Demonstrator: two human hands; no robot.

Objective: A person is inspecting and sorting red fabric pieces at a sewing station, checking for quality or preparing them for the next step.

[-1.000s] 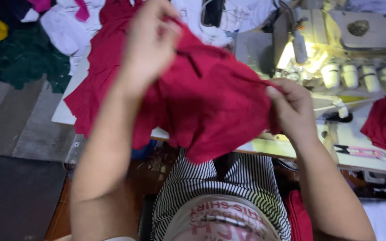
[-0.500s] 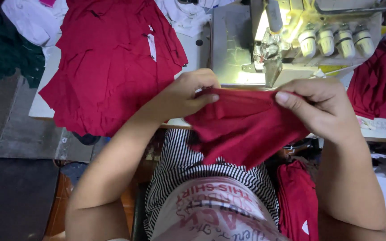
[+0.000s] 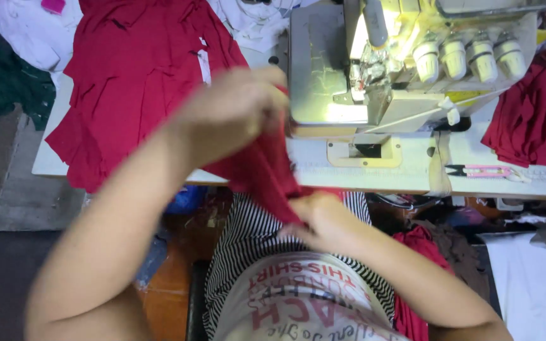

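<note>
Left hand [image 3: 235,113] is up over the front edge of the sewing table [image 3: 361,180], fingers closed on the top end of a dark red fabric piece [image 3: 266,173]. Right hand [image 3: 323,221] is lower, just off the table's front edge above the lap, pinching the bottom end of the same piece, so the cloth runs stretched btwn the two hands at a slant. Both grips closed on it, tho it's a bit blurry. Overlock machine [image 3: 374,69] sits at the back of the table w/ its lamp on, just right of the left hand. Big pile of red garments [image 3: 134,76] on the table's left end, another red stack [image 3: 532,113] at the right end, pink snips [image 3: 481,170] near the front edge.
</note>
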